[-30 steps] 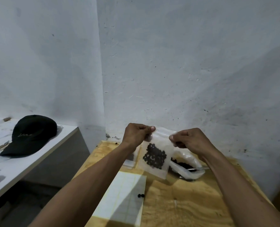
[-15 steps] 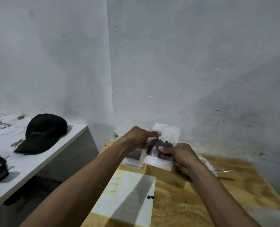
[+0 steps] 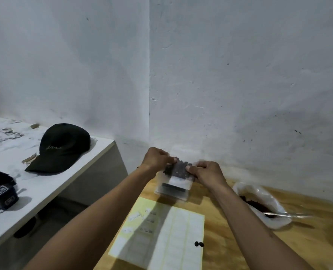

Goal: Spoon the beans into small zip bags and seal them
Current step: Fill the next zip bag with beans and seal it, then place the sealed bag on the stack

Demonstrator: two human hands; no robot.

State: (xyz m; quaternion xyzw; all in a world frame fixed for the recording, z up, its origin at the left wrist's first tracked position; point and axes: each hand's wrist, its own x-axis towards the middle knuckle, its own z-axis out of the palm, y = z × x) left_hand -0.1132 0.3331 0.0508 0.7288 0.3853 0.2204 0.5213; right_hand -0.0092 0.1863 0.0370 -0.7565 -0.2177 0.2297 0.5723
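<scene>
Both hands are up at the far edge of the wooden table [image 3: 230, 248], right where it meets the wall. The left hand [image 3: 158, 158] and right hand [image 3: 206, 172] each pinch a side of one small zip bag [image 3: 178, 172] with dark beans [image 3: 178, 168] showing through it, thumbs and fingers closed on the plastic. It's blurry there, so can't tell if the zip is actually shut. The bag is held just above a little stack of empty bags [image 3: 171, 190] lying flat on the table; can't count those.

Off to the right, near the table's right edge, is one big open plastic bag [image 3: 263, 201] of beans with one spoon [image 3: 286, 214] sticking out of it, handle pointing right. Nearer me there's one label sheet [image 3: 161, 234], and two loose beans [image 3: 198, 244] sit at its right edge. The wood between the sheet and the big bag is bare, decent room there.

A gap separates this from a white table [image 3: 54, 184] on the left, which has one black cap [image 3: 62, 147] and a dark strap thing [image 3: 1, 193] by its left edge.
</scene>
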